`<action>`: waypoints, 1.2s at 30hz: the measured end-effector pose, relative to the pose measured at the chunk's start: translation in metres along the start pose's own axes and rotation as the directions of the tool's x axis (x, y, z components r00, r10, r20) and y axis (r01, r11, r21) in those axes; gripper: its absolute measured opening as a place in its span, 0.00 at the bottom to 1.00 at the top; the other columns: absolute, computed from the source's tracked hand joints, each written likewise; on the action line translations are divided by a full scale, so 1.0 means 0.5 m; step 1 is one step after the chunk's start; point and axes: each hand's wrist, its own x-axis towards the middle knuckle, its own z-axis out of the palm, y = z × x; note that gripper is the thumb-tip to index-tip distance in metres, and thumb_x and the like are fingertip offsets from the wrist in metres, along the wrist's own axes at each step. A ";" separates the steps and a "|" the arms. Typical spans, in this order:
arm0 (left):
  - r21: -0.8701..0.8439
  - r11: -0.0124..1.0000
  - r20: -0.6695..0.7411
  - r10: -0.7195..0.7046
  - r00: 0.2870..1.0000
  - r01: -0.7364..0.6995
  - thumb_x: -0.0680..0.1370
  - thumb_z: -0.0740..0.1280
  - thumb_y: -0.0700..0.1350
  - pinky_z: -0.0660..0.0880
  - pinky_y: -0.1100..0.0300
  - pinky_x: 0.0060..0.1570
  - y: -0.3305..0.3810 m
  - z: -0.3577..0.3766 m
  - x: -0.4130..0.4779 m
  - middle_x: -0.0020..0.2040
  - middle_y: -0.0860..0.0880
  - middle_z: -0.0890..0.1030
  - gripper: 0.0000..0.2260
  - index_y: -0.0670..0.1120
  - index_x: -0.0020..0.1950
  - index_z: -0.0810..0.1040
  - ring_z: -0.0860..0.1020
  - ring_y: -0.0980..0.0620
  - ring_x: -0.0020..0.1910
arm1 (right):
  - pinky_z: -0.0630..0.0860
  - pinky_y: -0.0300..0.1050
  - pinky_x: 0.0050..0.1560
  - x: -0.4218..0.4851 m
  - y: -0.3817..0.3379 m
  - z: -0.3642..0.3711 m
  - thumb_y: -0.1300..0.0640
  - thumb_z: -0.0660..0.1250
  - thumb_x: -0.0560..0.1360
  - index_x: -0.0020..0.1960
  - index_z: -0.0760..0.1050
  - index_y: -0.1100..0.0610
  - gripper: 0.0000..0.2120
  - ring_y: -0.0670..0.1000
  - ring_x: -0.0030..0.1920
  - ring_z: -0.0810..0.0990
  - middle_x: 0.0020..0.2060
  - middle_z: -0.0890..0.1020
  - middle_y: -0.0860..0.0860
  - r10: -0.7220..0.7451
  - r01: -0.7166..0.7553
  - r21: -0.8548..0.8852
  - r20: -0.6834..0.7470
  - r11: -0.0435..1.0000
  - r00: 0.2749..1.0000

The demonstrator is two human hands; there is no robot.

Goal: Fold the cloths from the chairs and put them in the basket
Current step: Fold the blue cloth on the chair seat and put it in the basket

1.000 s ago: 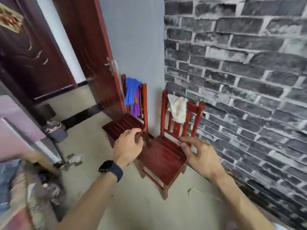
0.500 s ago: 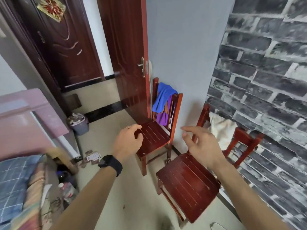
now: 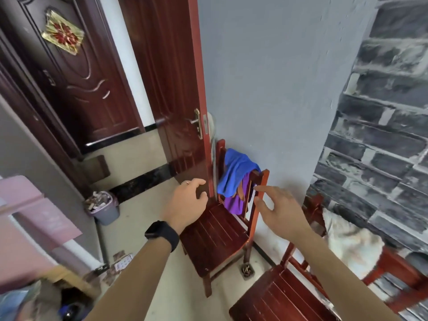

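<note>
A blue cloth (image 3: 234, 173) hangs over the backrest of the far red wooden chair (image 3: 215, 237), with a purple cloth (image 3: 234, 202) under it. A white cloth (image 3: 347, 242) is draped on the backrest of the near red chair (image 3: 284, 297) at the lower right. My left hand (image 3: 185, 205) hovers over the far chair's seat, fingers loosely curled, holding nothing. My right hand (image 3: 275, 209) reaches toward the backrest just right of the cloths, fingers spread, touching nothing I can see. No basket is in view.
An open dark red door (image 3: 169, 89) stands left of the far chair. A grey bin (image 3: 103, 207) full of scraps sits on the floor at left. A brick-pattern wall (image 3: 382, 135) runs along the right. Pink furniture (image 3: 27, 216) and clutter fill the lower left.
The view has swung left and closer to the far chair. Both hands have moved from the near chair toward the blue and purple cloths, still holding nothing.
</note>
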 end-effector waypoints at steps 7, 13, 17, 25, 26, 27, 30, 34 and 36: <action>0.013 0.995 0.168 0.095 0.981 -0.098 0.78 0.62 0.51 0.74 0.51 0.59 -0.050 0.116 0.272 0.63 0.51 0.77 0.19 0.55 0.69 0.72 0.77 0.48 0.61 | 0.63 0.49 0.74 0.224 0.100 0.115 0.45 0.60 0.81 0.76 0.68 0.48 0.24 0.54 0.77 0.62 0.76 0.68 0.48 0.129 -0.118 -0.190 0.048 0.975 0.990; 0.013 0.984 0.381 0.161 0.910 -0.179 0.77 0.62 0.55 0.73 0.51 0.59 -0.105 0.255 0.540 0.67 0.49 0.76 0.23 0.53 0.72 0.69 0.75 0.45 0.64 | 0.51 0.57 0.80 0.409 0.203 0.247 0.43 0.54 0.83 0.83 0.43 0.54 0.35 0.52 0.82 0.41 0.82 0.43 0.51 0.429 -0.383 -0.381 0.041 0.841 0.902; 0.065 0.971 0.459 0.176 0.871 -0.230 0.78 0.63 0.60 0.74 0.48 0.57 -0.131 0.355 0.649 0.67 0.47 0.75 0.27 0.50 0.73 0.66 0.75 0.42 0.64 | 0.48 0.57 0.80 0.438 0.241 0.331 0.42 0.54 0.82 0.81 0.34 0.60 0.42 0.52 0.80 0.33 0.81 0.34 0.55 0.577 -0.463 -0.518 0.073 0.719 0.814; 0.106 0.915 0.378 0.324 0.867 -0.388 0.78 0.64 0.60 0.76 0.48 0.45 -0.117 0.453 0.770 0.57 0.45 0.76 0.18 0.48 0.60 0.73 0.78 0.41 0.55 | 0.43 0.58 0.80 0.458 0.238 0.378 0.41 0.59 0.77 0.80 0.30 0.59 0.48 0.51 0.79 0.30 0.79 0.29 0.53 0.677 -0.573 -0.517 0.017 0.636 0.736; 0.117 0.892 0.370 0.368 0.853 -0.436 0.80 0.63 0.57 0.75 0.48 0.45 -0.114 0.454 0.780 0.55 0.45 0.76 0.14 0.48 0.57 0.74 0.78 0.41 0.54 | 0.44 0.58 0.80 0.457 0.236 0.377 0.42 0.59 0.77 0.80 0.31 0.59 0.48 0.50 0.79 0.31 0.79 0.30 0.52 0.684 -0.584 -0.505 0.018 0.636 0.730; 0.131 0.865 0.371 0.410 0.834 -0.484 0.81 0.61 0.53 0.74 0.48 0.44 -0.112 0.452 0.789 0.54 0.45 0.76 0.10 0.48 0.55 0.75 0.78 0.40 0.54 | 0.44 0.58 0.80 0.458 0.233 0.375 0.42 0.60 0.77 0.80 0.31 0.58 0.48 0.50 0.79 0.31 0.79 0.30 0.52 0.691 -0.593 -0.495 0.020 0.635 0.723; 0.102 0.848 0.364 0.455 0.813 -0.520 0.81 0.59 0.48 0.72 0.48 0.43 -0.105 0.439 0.808 0.53 0.42 0.78 0.08 0.45 0.53 0.74 0.77 0.37 0.53 | 0.44 0.57 0.80 0.458 0.228 0.372 0.43 0.61 0.76 0.81 0.32 0.58 0.48 0.50 0.80 0.32 0.79 0.31 0.52 0.703 -0.610 -0.478 0.022 0.632 0.711; -0.213 0.923 0.246 0.367 0.897 -0.319 0.81 0.59 0.46 0.67 0.51 0.41 -0.057 0.372 0.841 0.48 0.37 0.81 0.08 0.42 0.53 0.72 0.79 0.35 0.49 | 0.43 0.57 0.80 0.456 0.224 0.370 0.42 0.63 0.75 0.81 0.33 0.58 0.50 0.49 0.80 0.34 0.80 0.33 0.51 0.718 -0.632 -0.453 0.028 0.629 0.695; -0.321 0.899 0.185 0.368 0.911 -0.298 0.82 0.59 0.47 0.66 0.53 0.39 -0.012 0.316 0.866 0.44 0.41 0.80 0.06 0.45 0.51 0.70 0.79 0.36 0.45 | 0.45 0.58 0.80 0.463 0.227 0.360 0.42 0.63 0.75 0.81 0.34 0.57 0.50 0.50 0.81 0.36 0.81 0.34 0.51 0.731 -0.630 -0.464 0.058 0.623 0.680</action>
